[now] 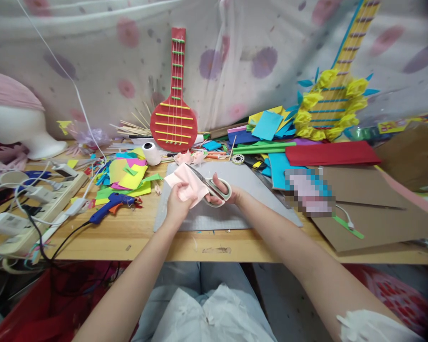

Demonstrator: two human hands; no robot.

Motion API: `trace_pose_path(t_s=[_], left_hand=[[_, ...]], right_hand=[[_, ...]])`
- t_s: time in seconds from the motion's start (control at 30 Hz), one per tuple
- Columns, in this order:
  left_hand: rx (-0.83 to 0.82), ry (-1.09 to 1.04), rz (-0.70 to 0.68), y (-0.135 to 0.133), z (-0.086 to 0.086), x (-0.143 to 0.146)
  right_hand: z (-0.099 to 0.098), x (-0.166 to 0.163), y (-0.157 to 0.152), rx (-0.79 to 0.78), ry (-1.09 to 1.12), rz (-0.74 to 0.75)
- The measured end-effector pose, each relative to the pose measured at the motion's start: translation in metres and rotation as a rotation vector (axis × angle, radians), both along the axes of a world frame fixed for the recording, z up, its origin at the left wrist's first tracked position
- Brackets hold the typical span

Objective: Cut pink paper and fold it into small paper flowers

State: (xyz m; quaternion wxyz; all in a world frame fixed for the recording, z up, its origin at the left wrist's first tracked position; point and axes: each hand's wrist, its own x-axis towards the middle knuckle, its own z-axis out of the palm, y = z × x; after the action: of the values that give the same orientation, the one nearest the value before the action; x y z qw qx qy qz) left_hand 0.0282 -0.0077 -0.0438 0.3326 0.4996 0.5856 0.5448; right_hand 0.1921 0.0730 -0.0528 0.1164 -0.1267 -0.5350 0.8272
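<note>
My left hand (181, 199) pinches a sheet of pale pink paper (189, 183) above a grey cutting mat (235, 213). Through the handle loops of a pair of scissors (218, 191) go the fingers of my right hand (223, 190). The scissor blades point up and to the left, lying along the upper right edge of the paper; whether they are cutting into it I cannot tell. Just beyond the paper, small folded pink paper pieces (189, 157) rest at the back of the mat.
A blue glue gun (109, 208) and a corded power strip (39, 213) are on the left, near coloured paper scraps (128, 173). Behind stand a thread spool (151, 154) and a red paper instrument (174, 123). Brown cardboard (371, 190) lies right, a yellow flowered instrument (328, 104) behind it.
</note>
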Motion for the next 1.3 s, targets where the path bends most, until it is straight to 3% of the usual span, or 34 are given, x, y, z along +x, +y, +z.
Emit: trace_pose_path(t_s=[0.2, 0.33, 0.5, 0.6, 0.7, 0.9, 1.3], left_hand=[[-0.02, 0.065, -0.013, -0.005, 0.003, 0.002], [-0.025, -0.023, -0.026, -0.002, 0.002, 0.0], [-0.139, -0.577, -0.115, 0.006, 0.006, -0.02], [-0.173, -0.9, -0.162, 0.011, 0.011, -0.037], [-0.137, -1.07, -0.141, 0.015, 0.016, -0.046], [-0.129, -1.131, -0.102, 0.019, 0.019, -0.047], [-0.104, -1.123, -0.11, 0.019, 0.018, -0.046]], right_hand=[[0.012, -0.004, 0.004, -0.012, -0.045, -0.021], [0.019, -0.004, 0.006, 0.048, -0.039, -0.102], [0.037, 0.011, -0.008, 0.143, -0.047, -0.242], [0.047, 0.024, -0.021, 0.19, -0.136, -0.114], [0.049, 0.031, -0.028, 0.235, -0.169, 0.019], [0.045, 0.024, -0.026, 0.208, -0.168, 0.174], [0.048, 0.017, -0.028, 0.21, -0.202, 0.161]])
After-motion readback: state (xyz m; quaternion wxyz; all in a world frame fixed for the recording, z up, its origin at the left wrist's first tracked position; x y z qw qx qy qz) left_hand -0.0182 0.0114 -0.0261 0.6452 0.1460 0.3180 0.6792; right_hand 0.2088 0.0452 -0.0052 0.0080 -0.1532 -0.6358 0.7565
